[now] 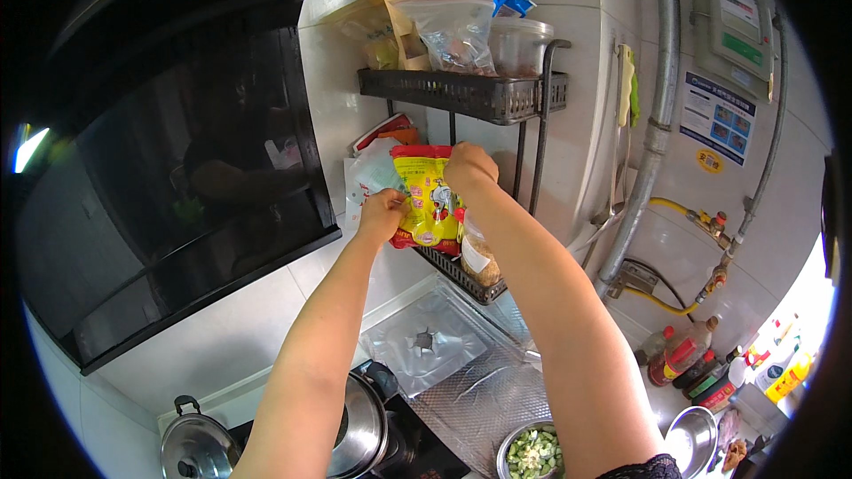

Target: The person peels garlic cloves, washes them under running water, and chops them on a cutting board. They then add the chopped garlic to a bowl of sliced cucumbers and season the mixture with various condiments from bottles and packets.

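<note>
Both arms reach up to a black two-tier wall rack. A yellow and red plastic food bag stands upright at its lower tier. My right hand is closed on the bag's upper right corner. At the bag's left edge, my left hand pinches it with thumb and fingers. Behind the bag, to its left, are a pale plastic bag and a red packet. A clear bag of brownish food sits just below my right forearm. What the yellow bag holds is hidden.
On the upper tier sit a zip bag and a clear tub. A black range hood fills the left. Below are a steel pot, a lidded pot and a bowl of chopped green vegetables. Bottles stand at right.
</note>
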A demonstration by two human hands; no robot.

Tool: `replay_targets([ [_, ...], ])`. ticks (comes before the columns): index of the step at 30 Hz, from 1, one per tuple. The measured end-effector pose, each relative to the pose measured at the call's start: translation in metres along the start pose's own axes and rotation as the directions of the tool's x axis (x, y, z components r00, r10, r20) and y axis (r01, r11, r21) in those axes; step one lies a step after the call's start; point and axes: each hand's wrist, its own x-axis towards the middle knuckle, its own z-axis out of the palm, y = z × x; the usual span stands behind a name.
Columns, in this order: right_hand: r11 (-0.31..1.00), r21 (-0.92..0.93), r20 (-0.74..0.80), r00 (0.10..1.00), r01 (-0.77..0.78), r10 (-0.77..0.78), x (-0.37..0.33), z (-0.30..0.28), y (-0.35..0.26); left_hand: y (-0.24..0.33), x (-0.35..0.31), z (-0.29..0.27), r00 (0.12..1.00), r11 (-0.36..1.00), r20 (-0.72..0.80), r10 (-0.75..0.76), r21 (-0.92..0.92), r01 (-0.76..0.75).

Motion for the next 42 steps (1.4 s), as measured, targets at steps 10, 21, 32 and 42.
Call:
replay_targets([
  [10, 0.948, -0.105, -0.047, 0.951, 0.300, -0.306, -0.043, 0.006, 0.013, 0.020, -0.027, 0.019, 0.952, 0.973, -0.298, 0.068, 0.230, 0.003],
  [21, 0.705, 0.109, -0.533, 0.640, 0.700, -0.553, -0.171, -0.017, 0.067, 0.134, -0.122, 0.022, 0.954, 0.948, -0.143, 0.263, -0.148, -0.283],
  [32, 0.837, 0.542, -0.009, 0.995, -0.077, 0.098, -0.421, -0.034, 0.340, 0.171, -0.355, 0.247, 0.815, 0.760, 0.580, 0.019, -0.537, 0.365],
  [42, 0.626, 0.551, -0.145, 0.675, -0.552, 0.723, -0.463, -0.066, 0.629, 0.198, -0.491, 0.565, 0.592, 0.730, 0.805, -0.044, -0.378, 0.569],
])
